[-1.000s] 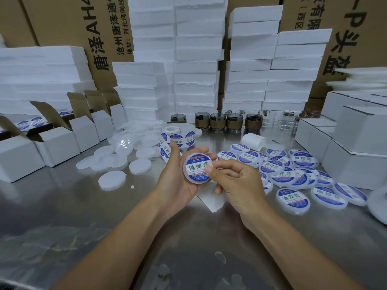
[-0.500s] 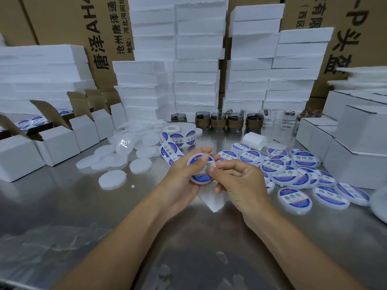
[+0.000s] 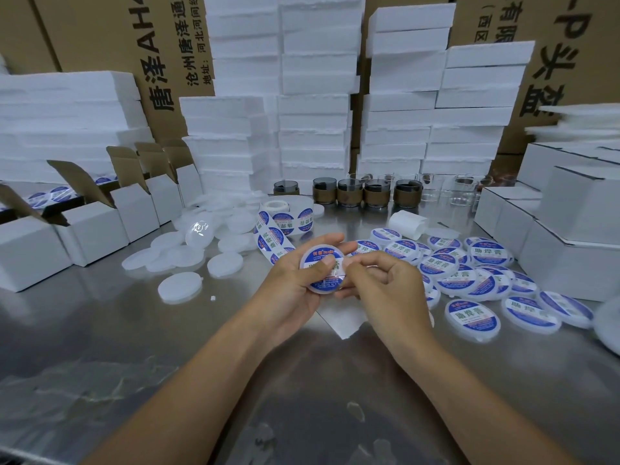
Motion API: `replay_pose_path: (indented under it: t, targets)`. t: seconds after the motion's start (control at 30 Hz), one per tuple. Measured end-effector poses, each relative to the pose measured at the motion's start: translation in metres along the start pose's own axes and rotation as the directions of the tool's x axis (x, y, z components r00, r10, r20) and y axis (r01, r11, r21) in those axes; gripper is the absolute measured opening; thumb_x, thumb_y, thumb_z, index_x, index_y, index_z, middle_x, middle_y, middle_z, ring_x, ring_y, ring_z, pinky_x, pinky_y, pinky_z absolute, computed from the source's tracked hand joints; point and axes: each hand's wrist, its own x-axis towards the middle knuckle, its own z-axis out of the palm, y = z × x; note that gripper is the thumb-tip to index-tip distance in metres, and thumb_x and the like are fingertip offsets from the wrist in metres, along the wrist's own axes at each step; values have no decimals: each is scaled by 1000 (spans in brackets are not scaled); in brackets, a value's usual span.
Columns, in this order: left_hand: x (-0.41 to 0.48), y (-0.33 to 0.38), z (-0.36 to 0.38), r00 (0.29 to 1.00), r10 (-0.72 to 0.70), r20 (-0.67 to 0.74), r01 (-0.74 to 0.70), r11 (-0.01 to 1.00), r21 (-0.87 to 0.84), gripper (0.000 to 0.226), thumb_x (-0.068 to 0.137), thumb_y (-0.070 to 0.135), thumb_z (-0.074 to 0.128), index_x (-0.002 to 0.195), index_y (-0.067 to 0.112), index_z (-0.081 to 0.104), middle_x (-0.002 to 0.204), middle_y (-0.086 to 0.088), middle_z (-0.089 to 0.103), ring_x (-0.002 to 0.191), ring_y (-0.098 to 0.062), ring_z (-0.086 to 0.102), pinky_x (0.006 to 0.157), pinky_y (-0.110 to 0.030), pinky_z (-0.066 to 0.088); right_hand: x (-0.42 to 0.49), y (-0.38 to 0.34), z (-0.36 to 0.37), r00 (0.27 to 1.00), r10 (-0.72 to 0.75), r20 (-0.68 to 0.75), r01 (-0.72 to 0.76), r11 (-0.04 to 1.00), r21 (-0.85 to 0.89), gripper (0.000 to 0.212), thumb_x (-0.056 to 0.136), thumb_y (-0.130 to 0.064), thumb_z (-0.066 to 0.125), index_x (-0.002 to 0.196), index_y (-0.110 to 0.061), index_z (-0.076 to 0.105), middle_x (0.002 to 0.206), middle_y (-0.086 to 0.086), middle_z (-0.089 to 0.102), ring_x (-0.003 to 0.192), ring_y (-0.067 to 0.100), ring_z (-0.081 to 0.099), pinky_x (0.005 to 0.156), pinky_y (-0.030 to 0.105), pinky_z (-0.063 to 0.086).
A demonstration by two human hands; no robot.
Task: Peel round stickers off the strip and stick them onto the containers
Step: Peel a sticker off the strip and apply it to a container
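Note:
My left hand (image 3: pixel 292 290) holds a round white container (image 3: pixel 322 270) with a blue and white sticker on its top, and the thumb presses on the sticker's middle. My right hand (image 3: pixel 385 290) has its fingers curled against the container's right edge and touches it there. The sticker strip (image 3: pixel 273 234) with blue round stickers unrolls from a white roll (image 3: pixel 275 207) just behind my left hand. Plain white lids (image 3: pixel 180 287) lie at the left. Several stickered containers (image 3: pixel 472 316) are heaped at the right.
Open white cartons (image 3: pixel 94 226) stand along the left and closed white boxes (image 3: pixel 570 229) at the right. Foam slabs (image 3: pixel 315 129) and brown cardboard boxes fill the back. Dark jars (image 3: pixel 377 196) and clear glasses stand in a row behind. The steel table (image 3: pixel 134 364) reflects light.
The left thumb has slid from the container's rim onto the sticker's middle. The right fingers have stayed at the container's right edge. The container has tilted slightly.

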Motion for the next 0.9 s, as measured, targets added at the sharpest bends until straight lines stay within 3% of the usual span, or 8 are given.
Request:
replay_pose_path:
  t: [0.17,0.27,0.37,0.47,0.6,0.8,0.9]
  targets:
    - [-1,-5,3,1000,-2,20,1,999,49,24,80,13,57,99,17,73,107,-6,72,97,-18,68,78,-27,56,2,6,-1,986,-137,-91,115,969,-218,19,82,-19,62,78,-23,44,56,3,66,55,16,64,60,30,48]
    - [-2,-6,4,998,-27,56,22,996,83,24,84,21,56,98,22,75,109,-5,71,101,-17,67,82,-25,54,0,11,-2,960,-277,-37,238,878,-415,21,83,-35,55,76,-28,37,52,-10,57,50,8,51,51,21,37]
    - [-1,-4,5,999,-12,36,11,999,46,25,83,24,55,95,22,76,109,-4,71,102,-16,67,81,-24,53,-1,15,-2,954,-299,-1,253,810,-529,29,83,-49,50,73,-25,37,49,-11,49,50,9,46,52,27,37]
    - [-1,-2,5,999,16,35,-16,1000,-6,26,85,23,51,93,17,75,112,-4,70,106,-18,66,85,-27,54,2,12,-2,975,-222,-21,197,903,-383,25,82,-44,62,72,-23,52,60,-4,58,58,12,54,60,36,46]
    - [-1,-1,5,999,26,27,-25,999,-46,28,84,23,51,106,9,60,113,-6,70,105,-22,66,89,-34,54,5,6,-2,990,-127,59,134,980,-147,11,79,-30,70,78,-21,65,70,2,68,66,14,64,66,27,52]
    - [-2,-1,5,999,16,28,-14,997,-81,26,85,25,53,105,14,64,110,-11,70,103,-26,67,84,-36,56,5,5,-2,982,-134,131,150,981,-119,6,78,-19,72,79,-21,66,70,-3,67,69,14,63,65,22,51]
    - [0,-3,3,999,27,-31,-26,999,40,26,80,32,58,101,22,70,107,-9,71,102,-24,67,85,-34,56,5,5,-1,984,-140,113,154,980,-128,6,80,-20,71,80,-23,65,69,-5,67,66,11,62,64,23,51]
